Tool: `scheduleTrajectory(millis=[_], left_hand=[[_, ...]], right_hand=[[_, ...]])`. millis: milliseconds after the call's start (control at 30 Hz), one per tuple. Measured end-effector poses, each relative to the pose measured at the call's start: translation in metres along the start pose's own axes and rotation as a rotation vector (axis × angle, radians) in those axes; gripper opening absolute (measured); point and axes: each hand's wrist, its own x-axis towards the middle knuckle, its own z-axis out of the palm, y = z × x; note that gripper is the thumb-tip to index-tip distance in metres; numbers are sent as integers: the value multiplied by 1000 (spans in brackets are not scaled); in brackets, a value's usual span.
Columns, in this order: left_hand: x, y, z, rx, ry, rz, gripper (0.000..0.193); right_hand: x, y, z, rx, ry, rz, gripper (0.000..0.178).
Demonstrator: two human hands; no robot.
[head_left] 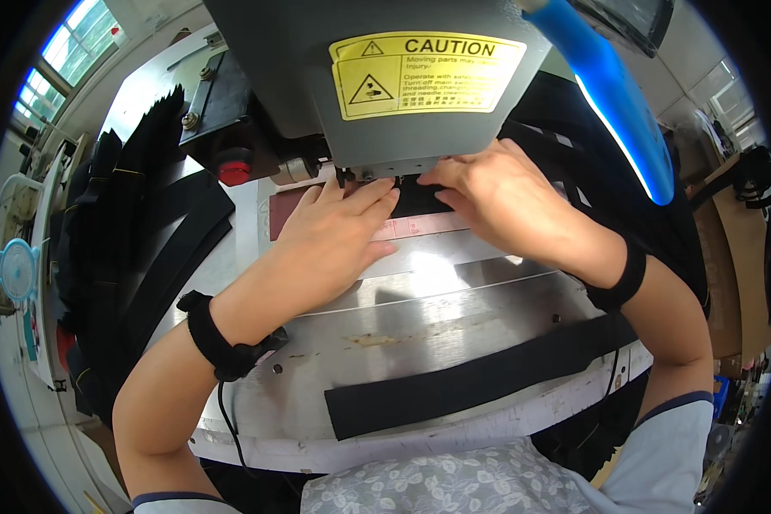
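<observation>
Both hands work beneath the head of a grey sewing machine (420,141). My left hand (338,218) lies palm down with its fingers stretched out, their tips close under the machine head. A black fabric piece (420,199) lies between the hands, partly hidden by fingers and the machine. My right hand (510,193) is bent over the right part of this fabric, thumb and forefinger curled in at it. In front of the fabric runs a pink measuring tape (420,225), partly covered by the left hand.
A black fabric strip (471,377) lies across the metal table (385,334) near its front edge. Piled black strips (111,231) stand at left, with more black fabric (608,163) at right. A red button (234,173) sits left of the machine head; a blue lamp (617,103) hangs at right.
</observation>
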Motion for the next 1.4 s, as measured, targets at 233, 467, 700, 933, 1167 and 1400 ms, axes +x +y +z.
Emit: scheduleTrajectory(millis=[233, 467, 700, 933, 1167, 1400], left_hand=[[-9, -2, -4, -42, 52, -59, 47], [-68, -68, -59, 206, 125, -589, 53], [-112, -118, -63, 30, 116, -717, 51], [-95, -104, -88, -207, 198, -745, 22], [-40, -54, -61, -500, 42, -506, 31], [16, -38, -33, -316, -152, -653, 53]], right_hand=[[-12, -25, 0, -11, -250, -55, 45], [-4, -6, -9, 75, -322, -62, 42], [-1, -5, -10, 108, -280, -95, 41], [-1, -3, -6, 116, -273, -104, 41], [-1, -3, -7, 92, -297, -62, 39], [-2, -1, -4, 93, -257, -74, 35]])
